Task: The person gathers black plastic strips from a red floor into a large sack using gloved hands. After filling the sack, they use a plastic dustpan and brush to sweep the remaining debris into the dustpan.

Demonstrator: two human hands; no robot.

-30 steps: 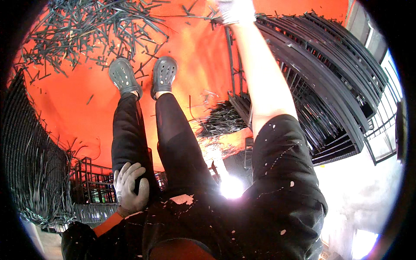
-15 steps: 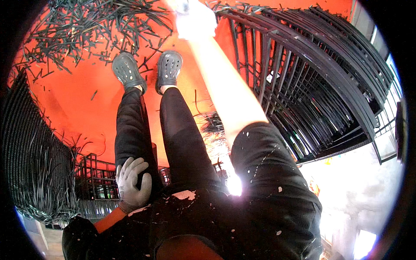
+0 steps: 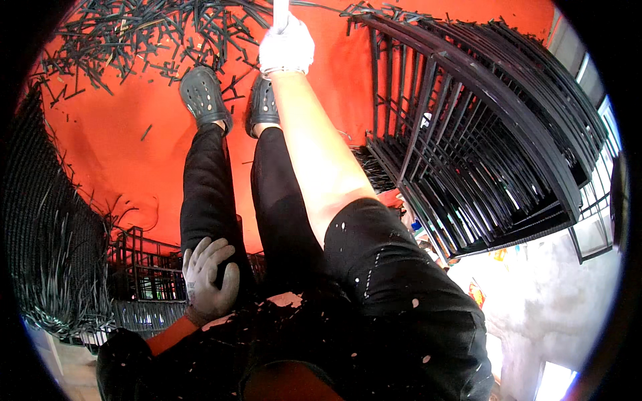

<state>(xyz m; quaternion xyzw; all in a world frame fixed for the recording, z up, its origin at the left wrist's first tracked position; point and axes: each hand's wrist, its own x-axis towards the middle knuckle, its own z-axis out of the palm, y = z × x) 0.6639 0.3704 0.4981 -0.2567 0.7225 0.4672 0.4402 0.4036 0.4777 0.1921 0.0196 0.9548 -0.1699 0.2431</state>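
We see the right hand (image 3: pixel 286 45), gloved, arm outstretched toward 12 o'clock, clenched around a white rod (image 3: pixel 281 9). Left hand (image 3: pixel 208 279) rests spread on the thigh, beside a black crate (image 3: pixel 144 271) at 8 o'clock.

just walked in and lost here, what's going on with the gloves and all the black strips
A person sits on an orange floor, legs stretched out. The gloved right hand reaches far forward and grips a thin white rod near a heap of black strips. The gloved left hand rests by the left thigh. Stacked black frames lean on the right.
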